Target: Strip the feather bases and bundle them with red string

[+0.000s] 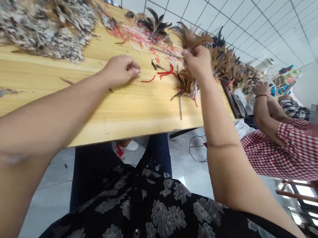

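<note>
The person's right hand (196,62) pinches a tuft of brown feathers (191,37) narrowly, its fingers partly buried in the barbs, above the far edge of a pale wooden table (92,114). The left hand (120,71) hangs over the table, fingers loosely curled, nothing visible in them. On the table's left lies a heap of speckled grey feathers (38,19); red strips (165,72) are scattered beyond the hands. Past the table's right end, a co-worker's gingham sleeve (293,151) shows, the face blurred.
</note>
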`<state>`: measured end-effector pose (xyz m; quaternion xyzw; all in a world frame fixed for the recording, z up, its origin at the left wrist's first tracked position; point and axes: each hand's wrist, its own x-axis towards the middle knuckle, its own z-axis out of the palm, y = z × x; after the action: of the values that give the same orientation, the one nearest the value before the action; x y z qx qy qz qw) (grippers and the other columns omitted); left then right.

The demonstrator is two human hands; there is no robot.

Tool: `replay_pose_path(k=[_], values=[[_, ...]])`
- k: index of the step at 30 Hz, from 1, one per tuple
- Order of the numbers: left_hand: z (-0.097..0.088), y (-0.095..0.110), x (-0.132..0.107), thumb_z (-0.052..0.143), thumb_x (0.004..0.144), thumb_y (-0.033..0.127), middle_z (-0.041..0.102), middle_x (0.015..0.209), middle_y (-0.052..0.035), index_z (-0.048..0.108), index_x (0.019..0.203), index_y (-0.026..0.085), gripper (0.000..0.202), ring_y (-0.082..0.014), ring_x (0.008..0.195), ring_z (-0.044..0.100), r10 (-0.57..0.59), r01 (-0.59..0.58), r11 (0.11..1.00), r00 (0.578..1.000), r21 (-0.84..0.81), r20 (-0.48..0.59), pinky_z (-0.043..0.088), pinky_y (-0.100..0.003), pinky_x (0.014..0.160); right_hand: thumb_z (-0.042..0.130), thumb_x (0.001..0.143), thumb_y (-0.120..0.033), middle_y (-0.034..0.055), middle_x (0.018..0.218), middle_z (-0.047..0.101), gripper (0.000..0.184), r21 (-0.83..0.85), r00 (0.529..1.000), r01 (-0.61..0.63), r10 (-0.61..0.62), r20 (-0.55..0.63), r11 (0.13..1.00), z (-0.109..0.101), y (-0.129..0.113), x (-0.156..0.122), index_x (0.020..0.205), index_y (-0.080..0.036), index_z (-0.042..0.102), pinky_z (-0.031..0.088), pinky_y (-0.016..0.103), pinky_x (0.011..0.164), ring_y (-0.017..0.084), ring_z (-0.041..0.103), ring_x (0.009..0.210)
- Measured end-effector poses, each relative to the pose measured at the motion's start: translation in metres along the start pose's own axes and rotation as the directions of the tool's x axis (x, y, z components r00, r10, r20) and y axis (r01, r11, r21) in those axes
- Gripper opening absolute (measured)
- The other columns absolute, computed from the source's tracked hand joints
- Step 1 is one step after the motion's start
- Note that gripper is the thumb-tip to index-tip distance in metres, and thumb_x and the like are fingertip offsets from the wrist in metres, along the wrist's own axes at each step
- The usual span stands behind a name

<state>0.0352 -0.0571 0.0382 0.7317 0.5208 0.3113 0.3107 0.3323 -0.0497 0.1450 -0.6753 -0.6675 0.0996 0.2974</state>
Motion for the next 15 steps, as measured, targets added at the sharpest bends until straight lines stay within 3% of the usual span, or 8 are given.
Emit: replay_pose_path(k=[3,6,9,15], values=[[0.003,0.000,0.003,0.078,0.103,0.017,0.077,0.095,-0.0016,0.078,0.099,0.022,0.007,-0.0269,0.101,0.061,0.002,-0.002,1.000,1.000,-0.006,0.005,0.054,-0.037,0.109,0.065,0.120,-0.032,0.0182,0.135,0.090,0.029,-0.247,0.995,-0.083,0.065,-0.077,0.965,-0.048,0.037,-0.006,0.124,-0.010,0.083,0.063,0.053,0.129,0.034,0.086,0.137],[0.004,-0.002,0.005,0.082,0.099,0.019,0.069,0.083,0.0010,0.075,0.093,0.023,0.009,-0.0276,0.099,0.059,-0.008,0.008,0.999,1.000,-0.032,0.002,0.051,-0.036,0.109,0.076,0.112,-0.032,0.0222,0.135,0.090,0.025,-0.367,0.988,-0.149,0.124,-0.092,0.918,-0.071,0.075,-0.010,0.124,-0.012,0.087,0.065,0.066,0.131,0.045,0.085,0.142],[0.003,-0.001,0.004,0.083,0.099,0.021,0.068,0.081,0.0015,0.075,0.093,0.023,0.010,-0.0277,0.098,0.058,-0.019,0.020,0.999,1.000,-0.046,0.008,0.051,-0.035,0.108,0.081,0.106,-0.023,0.0250,0.128,0.090,0.024,-0.437,0.976,-0.206,0.216,-0.028,0.875,-0.066,0.099,-0.013,0.124,-0.010,0.087,0.065,0.071,0.131,0.049,0.085,0.141],[-0.001,0.010,-0.003,0.076,0.107,0.011,0.078,0.105,-0.0041,0.080,0.102,0.019,0.010,-0.0249,0.099,0.059,-0.021,0.020,0.999,0.999,0.045,0.024,0.052,-0.035,0.108,0.081,0.104,-0.023,0.0308,0.145,0.087,0.042,-0.403,0.938,-0.247,0.322,0.127,0.881,-0.030,0.115,-0.022,0.144,-0.009,0.078,0.070,0.067,0.126,0.045,0.085,0.141]])
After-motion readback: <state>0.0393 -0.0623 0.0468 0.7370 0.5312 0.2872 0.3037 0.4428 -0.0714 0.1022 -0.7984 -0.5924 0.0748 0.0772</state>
